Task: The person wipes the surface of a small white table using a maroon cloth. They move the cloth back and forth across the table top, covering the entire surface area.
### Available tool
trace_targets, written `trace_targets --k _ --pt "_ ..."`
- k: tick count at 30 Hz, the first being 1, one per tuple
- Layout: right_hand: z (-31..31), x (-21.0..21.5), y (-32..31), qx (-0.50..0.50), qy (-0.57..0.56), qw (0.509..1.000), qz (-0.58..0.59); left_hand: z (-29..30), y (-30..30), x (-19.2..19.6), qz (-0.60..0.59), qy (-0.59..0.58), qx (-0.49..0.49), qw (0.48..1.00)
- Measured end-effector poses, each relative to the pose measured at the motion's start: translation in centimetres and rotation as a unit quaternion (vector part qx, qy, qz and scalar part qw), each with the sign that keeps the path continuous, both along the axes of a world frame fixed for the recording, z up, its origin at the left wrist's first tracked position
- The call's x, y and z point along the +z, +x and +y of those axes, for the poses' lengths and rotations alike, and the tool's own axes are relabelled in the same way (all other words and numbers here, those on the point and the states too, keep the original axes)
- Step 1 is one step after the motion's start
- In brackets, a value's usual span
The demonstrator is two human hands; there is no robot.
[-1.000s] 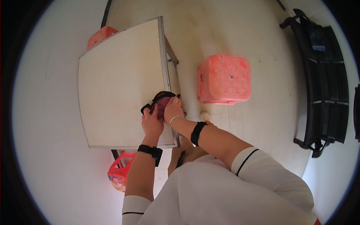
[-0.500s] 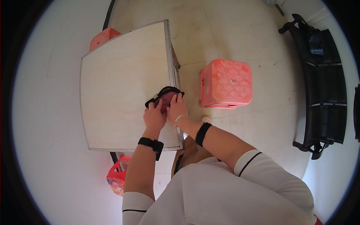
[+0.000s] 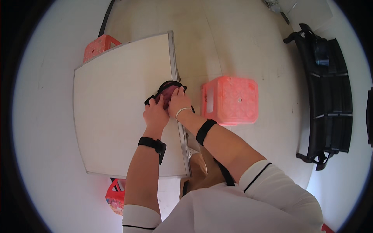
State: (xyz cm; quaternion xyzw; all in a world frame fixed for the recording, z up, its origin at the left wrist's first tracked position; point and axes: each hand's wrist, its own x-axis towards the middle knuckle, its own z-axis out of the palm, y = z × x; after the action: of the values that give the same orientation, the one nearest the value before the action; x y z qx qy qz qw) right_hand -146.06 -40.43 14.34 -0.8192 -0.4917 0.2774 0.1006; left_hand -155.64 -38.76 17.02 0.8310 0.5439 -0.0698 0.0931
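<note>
A dark red item with a black rim and black straps, somewhat like a small bag, lies at the right edge of the pale table. My left hand has its fingers curled over the near-left side of it. On its right side my right hand presses down, fingers bent onto the red part. Both hands sit close together, thumbs hidden or hard to make out. What lies under the fingers does not show.
Right of the table stands a pink plastic stool. Another stool shows behind the far-left corner, and a red one by the near edge. A black bench runs along the right wall.
The view has shifted, so table and stools sit lower in it. Both hands, still on the dark red item, are farther from the table's near edge.
</note>
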Motion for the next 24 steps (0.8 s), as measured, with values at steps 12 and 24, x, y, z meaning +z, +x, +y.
trace_targets --k 12,24 --pt "10.5 -1.5 4.9 0.001 0.066 0.998 -0.009 10.3 5.3 0.4 0.025 -0.008 0.025 0.999" --pt "18.4 -1.1 9.8 0.001 0.092 0.996 0.012 18.4 10.0 0.7 0.029 -0.003 0.039 0.999"
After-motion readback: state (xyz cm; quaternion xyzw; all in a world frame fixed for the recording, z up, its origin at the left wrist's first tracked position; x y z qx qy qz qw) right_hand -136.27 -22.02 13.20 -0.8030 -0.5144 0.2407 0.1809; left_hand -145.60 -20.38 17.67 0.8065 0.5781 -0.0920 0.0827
